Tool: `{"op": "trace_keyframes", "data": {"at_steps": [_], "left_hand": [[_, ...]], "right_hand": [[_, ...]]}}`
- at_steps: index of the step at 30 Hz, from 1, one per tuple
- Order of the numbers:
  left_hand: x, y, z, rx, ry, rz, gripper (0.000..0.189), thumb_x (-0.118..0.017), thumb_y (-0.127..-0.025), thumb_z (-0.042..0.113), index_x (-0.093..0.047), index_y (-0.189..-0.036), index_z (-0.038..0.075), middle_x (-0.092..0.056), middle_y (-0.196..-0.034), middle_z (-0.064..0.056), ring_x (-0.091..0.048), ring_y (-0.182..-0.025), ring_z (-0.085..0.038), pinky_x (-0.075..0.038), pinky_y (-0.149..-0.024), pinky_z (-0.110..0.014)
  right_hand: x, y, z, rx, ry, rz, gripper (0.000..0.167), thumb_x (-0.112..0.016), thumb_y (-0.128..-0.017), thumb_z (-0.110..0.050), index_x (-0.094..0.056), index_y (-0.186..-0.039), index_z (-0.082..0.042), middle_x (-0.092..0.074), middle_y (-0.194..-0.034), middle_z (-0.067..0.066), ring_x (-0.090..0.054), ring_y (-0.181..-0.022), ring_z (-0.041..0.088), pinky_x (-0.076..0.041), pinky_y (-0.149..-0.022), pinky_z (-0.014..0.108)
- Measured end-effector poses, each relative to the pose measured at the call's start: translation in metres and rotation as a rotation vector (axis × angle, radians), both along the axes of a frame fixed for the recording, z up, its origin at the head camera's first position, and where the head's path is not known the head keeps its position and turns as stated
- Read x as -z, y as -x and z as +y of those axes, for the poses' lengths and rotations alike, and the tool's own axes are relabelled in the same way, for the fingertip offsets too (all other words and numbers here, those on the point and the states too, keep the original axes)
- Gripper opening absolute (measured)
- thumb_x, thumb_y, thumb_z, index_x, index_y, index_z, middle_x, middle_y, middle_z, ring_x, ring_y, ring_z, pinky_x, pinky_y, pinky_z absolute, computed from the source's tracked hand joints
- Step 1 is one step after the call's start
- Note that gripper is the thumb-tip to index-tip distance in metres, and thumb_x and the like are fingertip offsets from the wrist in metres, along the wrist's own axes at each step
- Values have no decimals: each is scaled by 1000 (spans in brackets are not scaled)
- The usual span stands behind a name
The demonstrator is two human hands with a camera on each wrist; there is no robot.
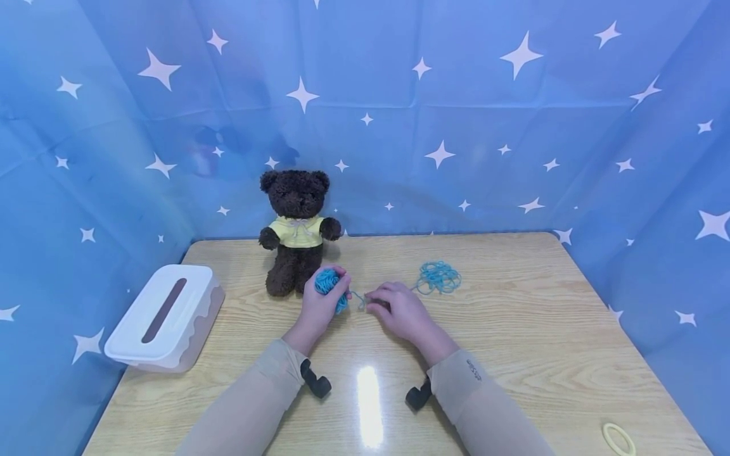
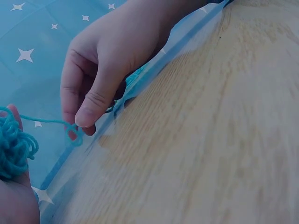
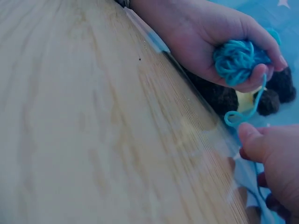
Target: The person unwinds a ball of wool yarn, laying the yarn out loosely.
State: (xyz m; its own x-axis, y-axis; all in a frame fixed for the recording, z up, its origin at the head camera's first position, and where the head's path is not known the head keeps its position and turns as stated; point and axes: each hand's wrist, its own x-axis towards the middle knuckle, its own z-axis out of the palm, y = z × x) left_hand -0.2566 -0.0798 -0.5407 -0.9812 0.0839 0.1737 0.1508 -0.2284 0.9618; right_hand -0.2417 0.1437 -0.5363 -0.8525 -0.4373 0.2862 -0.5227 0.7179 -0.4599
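My left hand [image 1: 323, 302] grips a bundle of blue yarn [image 1: 327, 281], with its fingers and thumb wrapped round it. In the right wrist view the wound yarn [image 3: 236, 63] bulges out of the palm. A single strand [image 3: 258, 100] runs from it across to my right hand [image 1: 402, 311]. Thumb and fingertips of that hand pinch the strand, and a small loop [image 2: 74, 135] shows at the tips in the left wrist view. Just beyond the right hand, a loose tangle of the same yarn [image 1: 439, 277] lies on the table.
A dark brown teddy bear [image 1: 299, 231] in a yellow top stands behind my left hand. On the left is a white lidded box [image 1: 165, 316] with a slot in its lid. A pale yellow ring [image 1: 618, 439] lies at the table's [image 1: 542, 354] near right corner.
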Motion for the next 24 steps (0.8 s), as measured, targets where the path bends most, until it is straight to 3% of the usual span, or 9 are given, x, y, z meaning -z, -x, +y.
{"op": "trace_keyframes", "data": {"at_steps": [3, 8, 16, 24], "left_hand": [[0, 0, 0, 1, 2, 5, 39, -74, -107, 14, -59, -127, -16, -68, -105, -20, -74, -80, -29, -69, -77, -33], [0, 1, 0, -10, -7, 6, 33, -75, -106, 14, -62, -124, -11, -69, -102, -17, -74, -78, -25, -68, -75, -32], [-1, 0, 1, -56, 21, -8, 13, -75, -107, 16, -69, -114, 6, -67, -93, -23, -70, -71, -15, -61, -65, -25], [-1, -1, 1, -67, 13, -23, 15, -76, -106, 17, -70, -114, 6, -65, -100, -34, -71, -72, -19, -62, -65, -26]], "right_hand": [[0, 0, -1, -7, 8, 53, 18, -78, -104, -27, -85, -118, -18, -82, -110, 1, -72, -107, 25, -63, -96, 43], [-5, 1, 1, 31, 46, 49, 15, -77, -105, -27, -86, -115, -20, -83, -107, -2, -72, -102, 21, -63, -90, 41], [-19, 10, 33, 194, 221, 130, 14, -76, -106, -19, -84, -114, -12, -83, -106, 7, -74, -92, 23, -64, -79, 41], [-20, 22, 81, 389, 330, 208, 15, -74, -107, -15, -84, -115, -7, -82, -107, 14, -72, -93, 30, -61, -79, 50]]}}
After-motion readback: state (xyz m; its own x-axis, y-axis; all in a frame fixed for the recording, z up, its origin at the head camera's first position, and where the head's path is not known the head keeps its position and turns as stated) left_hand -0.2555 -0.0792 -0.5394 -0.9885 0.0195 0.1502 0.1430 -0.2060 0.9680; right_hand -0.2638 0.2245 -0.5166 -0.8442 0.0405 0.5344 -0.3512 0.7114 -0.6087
